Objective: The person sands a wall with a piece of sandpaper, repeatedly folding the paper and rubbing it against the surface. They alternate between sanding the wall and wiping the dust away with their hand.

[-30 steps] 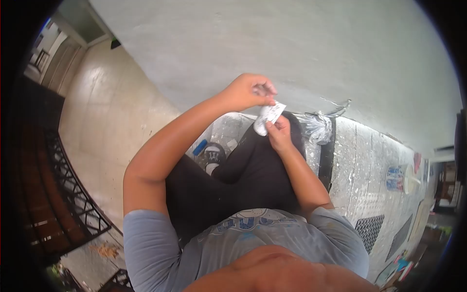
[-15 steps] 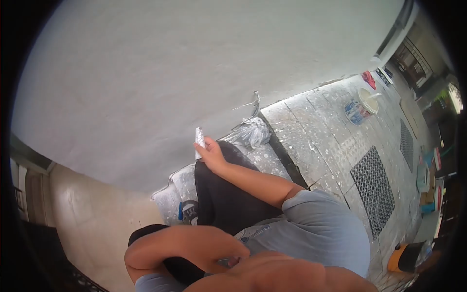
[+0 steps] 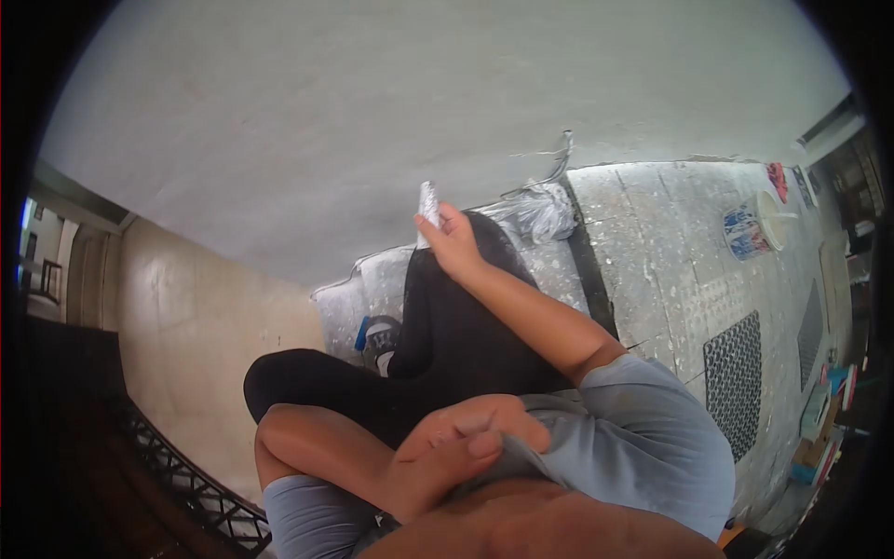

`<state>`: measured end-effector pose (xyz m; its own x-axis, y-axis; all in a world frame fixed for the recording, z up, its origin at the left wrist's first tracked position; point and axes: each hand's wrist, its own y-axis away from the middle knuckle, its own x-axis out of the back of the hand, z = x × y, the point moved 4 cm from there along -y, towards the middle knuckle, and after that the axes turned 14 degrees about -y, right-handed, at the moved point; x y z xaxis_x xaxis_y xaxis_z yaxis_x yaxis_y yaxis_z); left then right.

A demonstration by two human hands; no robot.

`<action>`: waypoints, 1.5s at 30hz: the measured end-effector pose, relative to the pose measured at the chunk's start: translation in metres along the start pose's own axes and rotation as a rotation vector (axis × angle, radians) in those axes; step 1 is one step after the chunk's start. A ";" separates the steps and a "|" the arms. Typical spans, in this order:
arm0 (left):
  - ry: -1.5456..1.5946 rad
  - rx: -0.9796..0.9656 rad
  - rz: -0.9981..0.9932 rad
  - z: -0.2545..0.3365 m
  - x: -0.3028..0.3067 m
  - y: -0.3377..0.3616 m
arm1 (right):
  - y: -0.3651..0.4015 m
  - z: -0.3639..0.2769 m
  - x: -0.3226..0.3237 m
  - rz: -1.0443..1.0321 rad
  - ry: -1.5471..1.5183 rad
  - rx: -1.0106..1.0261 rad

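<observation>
My right hand (image 3: 451, 240) is closed round a narrow, pale, speckled piece (image 3: 428, 207), held upright just in front of the grey wall (image 3: 317, 121) and above my knee in black trousers (image 3: 480, 312). What the piece is cannot be made out. Close to my chest, my left hand (image 3: 461, 447) is curled, its thumb and fingers pinching the front of the grey shirt (image 3: 568, 443). A crumpled clear plastic bag (image 3: 545, 212) lies at the foot of the wall, to the right of my right hand.
To the right, the paint-spattered floor (image 3: 643, 252) holds a bucket (image 3: 750, 231), a red cloth (image 3: 777, 182) and a dark perforated mat (image 3: 734, 382). A shoe (image 3: 380, 337) shows beside a blue object (image 3: 361, 333). Boxes (image 3: 812, 447) stand at the far right; a black railing (image 3: 177, 466) runs lower left.
The view has turned and shifted, so the wall base, bag and bucket sit elsewhere. My left hand has come up into clear view at the shirt. My right hand still holds the pale piece.
</observation>
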<state>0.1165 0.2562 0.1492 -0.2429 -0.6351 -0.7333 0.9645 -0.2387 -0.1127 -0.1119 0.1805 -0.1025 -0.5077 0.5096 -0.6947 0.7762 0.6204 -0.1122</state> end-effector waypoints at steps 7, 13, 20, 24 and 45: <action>0.279 0.347 -0.161 -0.040 0.019 0.026 | 0.011 -0.017 -0.012 0.102 0.028 0.093; 0.405 0.542 -0.085 -0.023 0.016 0.022 | -0.012 -0.103 0.032 0.348 0.302 0.609; -1.078 -0.139 0.318 0.067 0.143 0.003 | -0.105 -0.292 0.025 0.187 1.302 1.514; -0.370 -0.543 0.729 0.153 0.188 0.010 | -0.133 -0.296 0.035 0.142 1.430 1.600; 0.054 -0.715 1.895 0.245 0.499 0.218 | -0.142 -0.326 0.017 0.244 1.508 1.453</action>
<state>0.1800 -0.2932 -0.0770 0.9122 0.3344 -0.2367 -0.1865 0.8534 0.4868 -0.3529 0.2951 0.1328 0.3661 0.9237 0.1126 0.1429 0.0638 -0.9877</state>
